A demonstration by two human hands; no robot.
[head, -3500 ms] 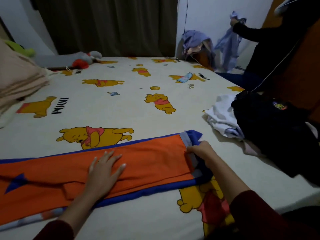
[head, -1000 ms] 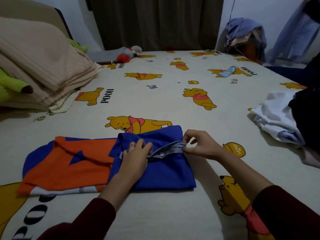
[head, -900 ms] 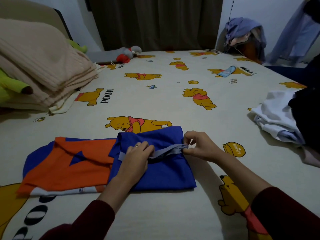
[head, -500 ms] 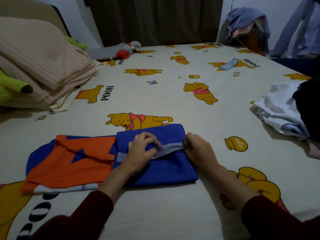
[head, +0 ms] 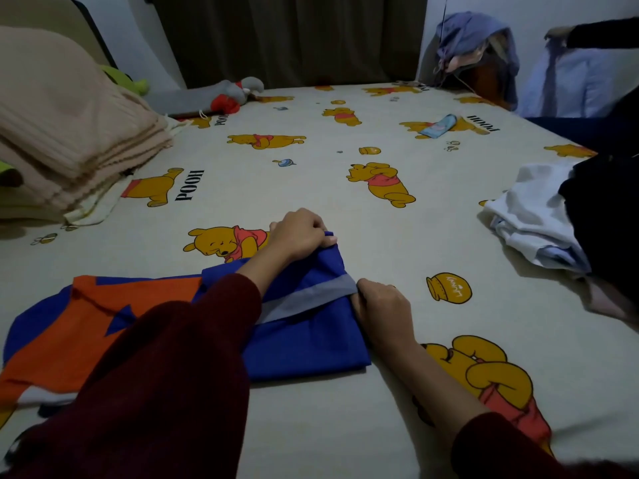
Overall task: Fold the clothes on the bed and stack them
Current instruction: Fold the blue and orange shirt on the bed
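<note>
An orange and blue garment (head: 304, 337) lies partly folded on the bed (head: 311, 181) in front of me. Its blue half with a grey band is turned over the orange half. My left hand (head: 299, 233) grips the far corner of the blue part, fingers curled round the cloth. At the right edge my right hand (head: 380, 305) pinches the end of the grey band. A white garment (head: 532, 216) and a black one (head: 608, 229) lie in a heap at the right.
A folded beige blanket (head: 69, 133) is piled at the left. A grey and red soft toy (head: 228, 95) lies at the far edge by the curtain. A small blue item (head: 437, 126) rests far right. Another person's sleeve (head: 601, 34) holds a pale garment at the right.
My left hand has moved from the grey band to the far corner of the blue part and grips it. The right hand stays at the band's right end.
</note>
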